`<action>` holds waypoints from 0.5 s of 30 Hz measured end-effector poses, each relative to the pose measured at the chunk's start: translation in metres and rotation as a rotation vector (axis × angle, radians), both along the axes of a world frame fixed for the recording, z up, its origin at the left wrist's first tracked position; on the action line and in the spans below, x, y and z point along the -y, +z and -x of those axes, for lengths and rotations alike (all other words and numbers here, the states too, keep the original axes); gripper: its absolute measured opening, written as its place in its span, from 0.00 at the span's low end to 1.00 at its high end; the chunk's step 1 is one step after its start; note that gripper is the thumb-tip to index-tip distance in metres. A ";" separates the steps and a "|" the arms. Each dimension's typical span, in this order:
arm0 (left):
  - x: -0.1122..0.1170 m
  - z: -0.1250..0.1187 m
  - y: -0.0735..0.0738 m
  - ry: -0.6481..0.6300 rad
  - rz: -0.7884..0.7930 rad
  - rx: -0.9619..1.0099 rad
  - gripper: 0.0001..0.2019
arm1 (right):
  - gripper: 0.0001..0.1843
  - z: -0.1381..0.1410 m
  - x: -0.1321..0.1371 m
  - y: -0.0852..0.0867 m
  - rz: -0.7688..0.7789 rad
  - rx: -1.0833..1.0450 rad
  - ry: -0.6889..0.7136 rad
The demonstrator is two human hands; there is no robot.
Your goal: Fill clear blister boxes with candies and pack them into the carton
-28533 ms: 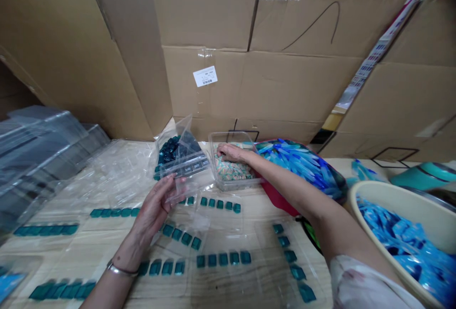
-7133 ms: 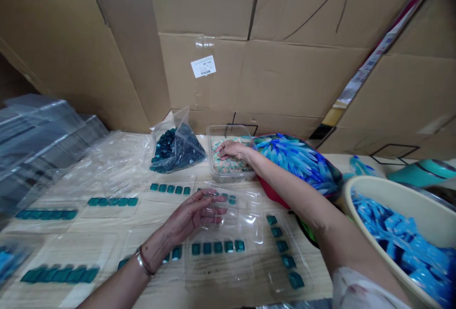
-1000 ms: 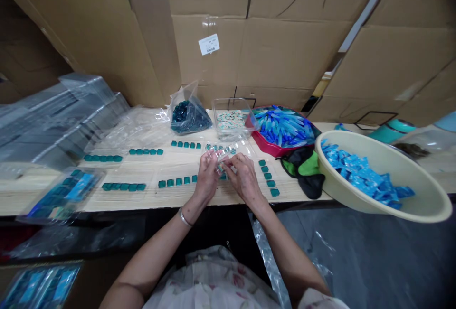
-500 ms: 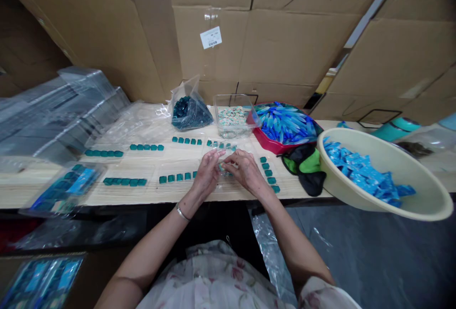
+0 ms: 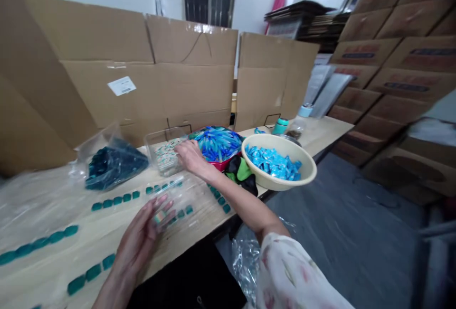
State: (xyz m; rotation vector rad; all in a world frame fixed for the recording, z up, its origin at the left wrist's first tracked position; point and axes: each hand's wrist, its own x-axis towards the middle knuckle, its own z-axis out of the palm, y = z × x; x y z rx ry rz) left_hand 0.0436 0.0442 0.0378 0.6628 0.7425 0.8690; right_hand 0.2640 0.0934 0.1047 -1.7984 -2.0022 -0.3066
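Observation:
My left hand (image 5: 140, 233) is closed on the near left end of a clear plastic package (image 5: 190, 190), which is tilted up off the table. A small pale striped piece (image 5: 160, 216) shows by its fingers. My right hand (image 5: 192, 157) reaches across to a clear plastic box (image 5: 164, 169) of small white-and-green pieces (image 5: 166, 154). Its fingers bend down over the box's right side, and blur hides whether they hold a piece. Rows of teal blocks (image 5: 117, 200) lie on the table, some seen through the package.
A plastic bag of dark teal pieces (image 5: 114, 164) stands left of the box. To the right are a red tray of blue slim packets (image 5: 219, 143), a black-and-green cloth item (image 5: 242, 173) and a cream basin (image 5: 280, 184) of blue packets. Cardboard (image 5: 192, 86) walls the back.
The view has swung right and up. My right hand has left my left hand and gone over to the box of small pieces. My left hand has raised the clear package.

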 end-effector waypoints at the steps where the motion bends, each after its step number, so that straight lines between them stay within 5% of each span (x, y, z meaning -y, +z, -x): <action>1: 0.000 0.004 0.000 0.002 -0.010 -0.027 0.08 | 0.13 -0.014 0.015 0.001 -0.010 0.032 -0.031; 6: 0.000 0.015 0.006 -0.010 -0.004 -0.097 0.10 | 0.07 -0.131 0.101 0.008 0.128 0.035 -0.450; 9: 0.002 0.005 0.009 -0.045 0.021 -0.086 0.10 | 0.09 -0.189 0.124 0.003 0.231 -0.003 -0.470; 13: 0.007 -0.017 0.013 -0.084 0.004 -0.038 0.11 | 0.18 -0.210 0.123 -0.018 0.283 -0.103 -0.492; 15: 0.011 -0.025 0.015 -0.089 -0.013 -0.009 0.10 | 0.20 -0.208 0.121 -0.024 0.161 -0.183 -0.404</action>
